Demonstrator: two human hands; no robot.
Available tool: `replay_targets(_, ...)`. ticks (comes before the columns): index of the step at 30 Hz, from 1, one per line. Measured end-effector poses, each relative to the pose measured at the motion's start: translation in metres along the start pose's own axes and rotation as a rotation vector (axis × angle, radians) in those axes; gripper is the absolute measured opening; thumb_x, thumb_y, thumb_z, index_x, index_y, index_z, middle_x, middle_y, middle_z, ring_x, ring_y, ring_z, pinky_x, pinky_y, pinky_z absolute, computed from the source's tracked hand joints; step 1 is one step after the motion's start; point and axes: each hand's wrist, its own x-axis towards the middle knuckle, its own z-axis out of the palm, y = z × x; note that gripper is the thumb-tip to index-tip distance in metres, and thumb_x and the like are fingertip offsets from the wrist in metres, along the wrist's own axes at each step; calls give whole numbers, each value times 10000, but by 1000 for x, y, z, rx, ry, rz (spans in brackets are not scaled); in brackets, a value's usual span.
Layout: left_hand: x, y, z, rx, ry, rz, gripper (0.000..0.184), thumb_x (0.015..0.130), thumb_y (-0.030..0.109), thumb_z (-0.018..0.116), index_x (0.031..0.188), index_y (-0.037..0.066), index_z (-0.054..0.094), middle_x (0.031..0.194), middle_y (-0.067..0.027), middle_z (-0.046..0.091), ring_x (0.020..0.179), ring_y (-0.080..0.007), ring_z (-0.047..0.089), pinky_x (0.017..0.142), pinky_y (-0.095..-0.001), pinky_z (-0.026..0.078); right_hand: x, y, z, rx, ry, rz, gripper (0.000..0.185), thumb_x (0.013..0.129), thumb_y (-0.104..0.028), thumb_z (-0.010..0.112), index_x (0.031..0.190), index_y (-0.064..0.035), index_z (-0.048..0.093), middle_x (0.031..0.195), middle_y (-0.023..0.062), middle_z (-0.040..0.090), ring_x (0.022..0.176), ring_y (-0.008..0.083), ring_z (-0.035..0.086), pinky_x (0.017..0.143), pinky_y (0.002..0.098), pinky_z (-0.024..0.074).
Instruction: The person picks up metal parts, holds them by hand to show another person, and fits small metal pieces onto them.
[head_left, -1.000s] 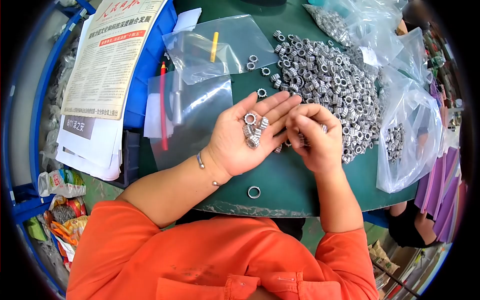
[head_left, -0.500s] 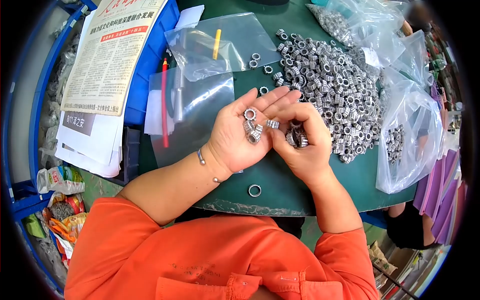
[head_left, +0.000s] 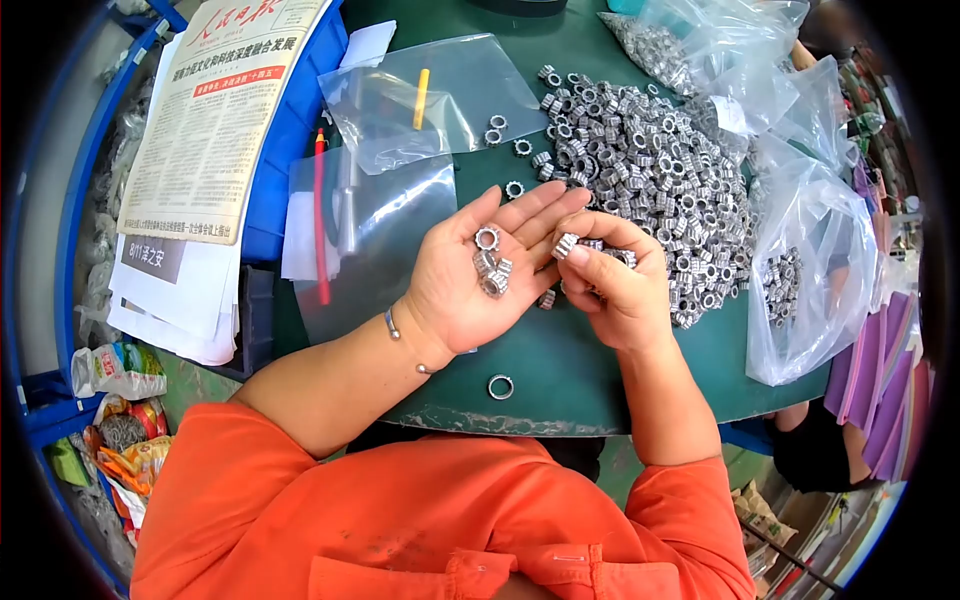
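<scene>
My left hand [head_left: 470,275] lies palm up with its fingers stretched out flat. Several small toothed metal rings [head_left: 487,238] rest loose on that palm. Close beside it, my right hand [head_left: 618,280] is closed, with one toothed ring [head_left: 566,246] pinched at the thumb tip. More rings [head_left: 622,257] show among its curled fingers, partly hidden. Just below the hands, a single ring [head_left: 546,299] is on the table. Behind my right hand spreads a large heap of the same rings [head_left: 650,170].
The green table [head_left: 440,400] carries a larger thin ring [head_left: 500,387] near its front edge. Clear plastic sheets [head_left: 440,100], a yellow stick [head_left: 421,98] and a red pencil [head_left: 321,215] lie left. A newspaper [head_left: 210,130] rests on a blue bin [head_left: 300,110]. Plastic bags [head_left: 810,270] stand right.
My right hand has turned and lifted slightly away from the left palm, bringing a pinched ring up at the thumb tip. The rings on my left palm remain there.
</scene>
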Motion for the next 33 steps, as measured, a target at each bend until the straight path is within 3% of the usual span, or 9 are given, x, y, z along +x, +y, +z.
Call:
replay_targets(5, 0, 0, 1, 18, 20, 16, 478, 940, 294, 310, 1295, -22, 367, 1393, -177, 321, 1252, -293, 363, 1019, -407, 300, 2, -2, -6, 25, -31, 50, 185, 795, 13, 559, 975, 47, 584, 749, 88, 567, 492, 81, 440, 378, 182, 282)
replay_targets(7, 0, 0, 1, -17, 5, 5, 479, 940, 294, 310, 1296, -22, 364, 1391, -177, 322, 1259, -294, 355, 1028, -412, 289, 4, -2, -9, 403, -153, 94, 226, 797, 5, 494, 1011, 35, 561, 822, 142, 558, 529, 119, 470, 371, 187, 299)
replay_targets(9, 0, 0, 1, -48, -11, -1, 480, 940, 295, 310, 1297, -22, 361, 1390, -177, 323, 1266, -295, 346, 1036, -417, 277, 3, -7, -1, 407, -145, -15, 196, 804, -17, 481, 981, 28, 551, 848, 161, 557, 557, 139, 506, 366, 189, 324)
replay_targets(12, 0, 0, -3, 6, -24, -11, 498, 938, 309, 314, 1309, -23, 339, 1394, -177, 314, 1283, -292, 320, 1059, -413, 247, 0, -6, -6, -34, -172, -25, 94, 818, -56, 581, 863, 25, 595, 779, 68, 576, 523, 110, 507, 393, 190, 345)
replay_targets(15, 1, -2, -6, 62, -9, 15, 509, 936, 322, 315, 1310, -24, 335, 1396, -179, 307, 1295, -288, 301, 1069, -412, 233, 2, 7, 11, -924, -210, -528, 190, 753, 24, 628, 935, -24, 653, 773, 60, 575, 648, 150, 553, 566, 237, 439)
replay_targets(16, 1, -3, -6, 94, 5, 32, 515, 934, 328, 313, 1309, -25, 334, 1397, -181, 304, 1303, -283, 285, 1077, -411, 219, -2, 9, 13, -989, -224, -430, 269, 725, 41, 642, 982, -39, 648, 771, 79, 562, 697, 183, 555, 626, 275, 453)
replay_targets(27, 0, 0, -1, 45, -12, 37, 504, 936, 301, 311, 1320, -25, 307, 1404, -186, 289, 1294, -278, 301, 1079, -392, 211, -1, 8, 9, -751, -14, -342, 141, 718, 19, 652, 836, -7, 580, 804, 68, 605, 725, 159, 581, 660, 256, 467)
replay_targets(29, 0, -1, 0, 51, -8, 33, 502, 936, 298, 313, 1317, -29, 311, 1404, -188, 288, 1291, -276, 306, 1079, -389, 211, -2, 7, 9, -912, 6, -438, 150, 730, 37, 630, 859, 5, 560, 809, 40, 570, 752, 91, 537, 647, 211, 447)
replay_targets(33, 0, -2, 0, 43, -9, 21, 501, 935, 295, 325, 1307, -40, 325, 1401, -196, 291, 1288, -269, 311, 1079, -385, 210, 2, 8, 6, -991, -6, -576, 157, 689, 39, 649, 816, -2, 566, 786, 44, 575, 730, 110, 533, 674, 234, 433)
